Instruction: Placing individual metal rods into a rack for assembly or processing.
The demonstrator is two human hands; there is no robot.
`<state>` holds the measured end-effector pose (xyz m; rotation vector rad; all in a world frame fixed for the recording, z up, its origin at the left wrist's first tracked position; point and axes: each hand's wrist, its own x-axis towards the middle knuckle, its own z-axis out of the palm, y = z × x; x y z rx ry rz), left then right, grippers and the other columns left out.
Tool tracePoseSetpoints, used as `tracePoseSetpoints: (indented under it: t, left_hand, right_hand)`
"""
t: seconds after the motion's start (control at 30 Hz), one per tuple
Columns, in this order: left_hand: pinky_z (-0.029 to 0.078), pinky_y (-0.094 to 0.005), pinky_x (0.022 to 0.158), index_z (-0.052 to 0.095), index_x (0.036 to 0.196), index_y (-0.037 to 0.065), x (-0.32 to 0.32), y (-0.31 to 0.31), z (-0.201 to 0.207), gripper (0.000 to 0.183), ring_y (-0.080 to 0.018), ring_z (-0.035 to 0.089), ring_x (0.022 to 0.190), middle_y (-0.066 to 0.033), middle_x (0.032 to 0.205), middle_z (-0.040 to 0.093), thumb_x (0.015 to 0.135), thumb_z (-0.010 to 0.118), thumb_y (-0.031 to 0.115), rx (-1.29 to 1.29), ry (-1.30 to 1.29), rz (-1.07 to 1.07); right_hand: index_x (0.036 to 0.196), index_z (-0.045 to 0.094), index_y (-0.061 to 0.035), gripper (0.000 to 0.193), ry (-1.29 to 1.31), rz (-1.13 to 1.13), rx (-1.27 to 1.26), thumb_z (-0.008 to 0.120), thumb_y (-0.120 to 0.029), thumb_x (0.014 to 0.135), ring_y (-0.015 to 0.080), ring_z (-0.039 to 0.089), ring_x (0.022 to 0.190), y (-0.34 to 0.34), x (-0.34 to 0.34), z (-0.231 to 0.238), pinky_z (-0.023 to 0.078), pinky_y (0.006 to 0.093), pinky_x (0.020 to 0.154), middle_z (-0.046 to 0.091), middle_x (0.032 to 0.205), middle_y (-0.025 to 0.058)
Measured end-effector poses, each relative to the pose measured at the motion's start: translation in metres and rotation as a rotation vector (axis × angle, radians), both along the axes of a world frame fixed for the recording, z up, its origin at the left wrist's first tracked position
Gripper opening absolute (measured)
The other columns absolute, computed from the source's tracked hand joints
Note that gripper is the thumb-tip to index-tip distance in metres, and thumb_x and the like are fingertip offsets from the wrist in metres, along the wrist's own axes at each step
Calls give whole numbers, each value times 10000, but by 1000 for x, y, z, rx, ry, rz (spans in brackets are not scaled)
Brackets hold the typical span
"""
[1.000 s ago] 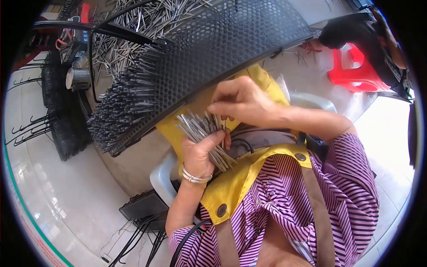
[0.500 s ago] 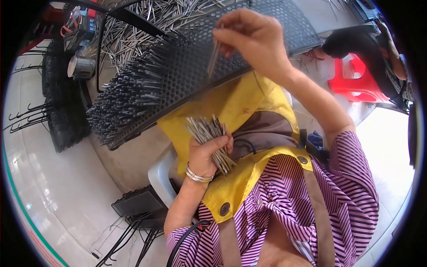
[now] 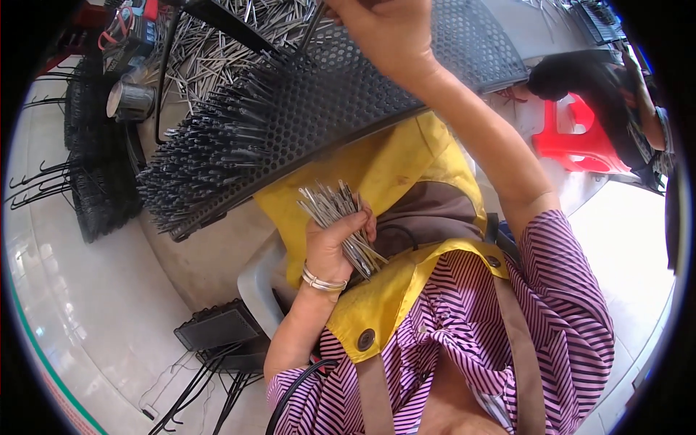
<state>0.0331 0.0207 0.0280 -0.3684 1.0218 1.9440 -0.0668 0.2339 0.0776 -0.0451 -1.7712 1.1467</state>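
Observation:
My left hand (image 3: 332,246) is closed around a bundle of thin metal rods (image 3: 328,204), held over the yellow apron (image 3: 417,148) on my lap. My right hand (image 3: 395,40) is up at the top edge over a black perforated rack (image 3: 341,109); its fingertips are partly cut off there. A single thin rod (image 3: 312,29) slants down from its pinched fingers toward the rack, near its far rim. Many dark rods (image 3: 210,156) stand upright in the holes on the rack's left part, while the holes toward the right are bare.
A heap of loose rods (image 3: 217,54) lies beyond the rack. A metal can (image 3: 132,100) is at the left, near black racks with hooks (image 3: 101,174). Another black rack (image 3: 221,330) sits on the floor. A red stool (image 3: 576,138) stands at right, beside another person's arm (image 3: 649,119).
My right hand has moved up and to the left with its rod, farther over the rack. My left hand keeps hold of the bundle, and the view has shifted slightly.

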Motion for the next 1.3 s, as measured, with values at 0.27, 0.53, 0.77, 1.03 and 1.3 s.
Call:
tracePoseSetpoints:
  t: [0.27, 0.53, 0.77, 1.03, 1.3]
  left_hand:
    - [432, -296, 527, 525, 934, -17, 0, -2, -4, 226, -197, 529, 649, -112, 812, 569, 715, 576, -38, 14, -38, -9]
    - [434, -295, 530, 525, 935, -16, 1, -5, -6, 221, -193, 527, 643, -109, 806, 568, 720, 577, -33, 18, -51, -6]
    - [451, -279, 541, 525, 941, -15, 1, -3, -6, 247, -184, 548, 640, -93, 776, 570, 708, 607, -8, 25, -66, -26]
    - [454, -279, 540, 531, 926, -13, 1, -7, -10, 232, -183, 551, 637, -91, 763, 571, 707, 609, -11, 38, -62, -20]
    - [443, -303, 549, 530, 952, -26, 1, -4, -9, 227, -202, 529, 660, -113, 814, 565, 729, 575, -29, 62, -60, -42]
  right_hand:
    - [780, 518, -5, 97, 102, 84, 282, 602, 3, 733, 269, 566, 556, 3, -12, -8, 429, 316, 490, 539, 638, 139]
    - [783, 508, 9, 107, -270, 101, 583, 585, 21, 711, 353, 536, 584, -10, -7, 34, 420, 381, 504, 516, 638, 171]
    - [767, 491, 9, 105, 155, 344, 430, 579, 25, 711, 358, 534, 601, 5, -30, 7, 414, 392, 509, 511, 652, 173]
    - [766, 464, -3, 129, -421, 171, 741, 578, 1, 706, 360, 523, 594, -19, -16, 34, 404, 416, 507, 484, 613, 159]
    - [677, 502, -2, 72, -224, 273, 692, 571, -14, 692, 365, 526, 531, -16, -28, 20, 411, 419, 487, 496, 543, 163]
